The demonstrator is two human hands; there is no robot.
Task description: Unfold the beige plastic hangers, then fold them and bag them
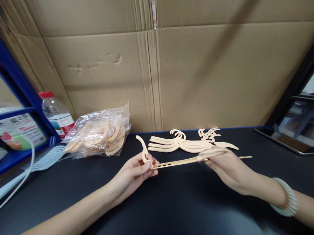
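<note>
My left hand (pixel 141 170) is closed in a pinch at one end of a beige plastic hanger arm (pixel 179 162) with small slots along it. A curved hanger hook (pixel 142 143) rises from between the same fingers; whether it is joined to the arm is hidden. Around the arm's other end my right hand (pixel 229 164) is closed, and a slightly blurred beige curved piece (pixel 213 152) lies along its fingers. Behind the hands, several assembled hangers (pixel 169 144) lie stacked on the black table (pixel 177 207), with loose hooks (pixel 209 133) to their right.
A clear bag of beige hanger parts (pixel 100 132) sits at the back left, near a red-capped bottle (pixel 57 114). A pale hairbrush (pixel 47 159) and a white cable (pixel 30 169) lie left. Cardboard (pixel 104 64) walls the back. A dark tablet-like device (pixel 287 142) is at right.
</note>
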